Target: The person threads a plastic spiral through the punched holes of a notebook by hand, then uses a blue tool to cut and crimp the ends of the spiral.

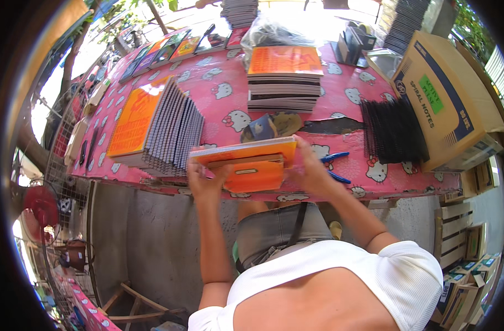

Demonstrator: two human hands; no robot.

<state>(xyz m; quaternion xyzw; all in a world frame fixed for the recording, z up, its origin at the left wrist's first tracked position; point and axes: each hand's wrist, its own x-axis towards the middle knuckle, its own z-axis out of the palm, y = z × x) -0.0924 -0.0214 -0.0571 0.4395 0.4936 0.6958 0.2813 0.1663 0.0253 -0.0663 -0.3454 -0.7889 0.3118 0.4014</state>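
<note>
In front of my body, at the table's near edge, an orange-covered book (261,174) is held up with its pale page edge showing. My left hand (208,179) grips its left end, thumb over the orange cover. At the other end my right hand (311,170) is closed around the book's right edge, slightly blurred. Blue-handled pliers (337,166) lie just right of my right hand. To the left stands a tall stack of orange spiral-bound books (152,129). Beyond the held book rises another orange-covered stack (285,77) with no spirals visible.
A pink patterned cloth (224,105) covers the table. Black plastic spirals (393,132) lie against a large cardboard box (448,105) on the right. Several books (186,47) line the far left edge. Clear plastic (274,33) sits behind the middle stack. A red fan (40,207) stands left.
</note>
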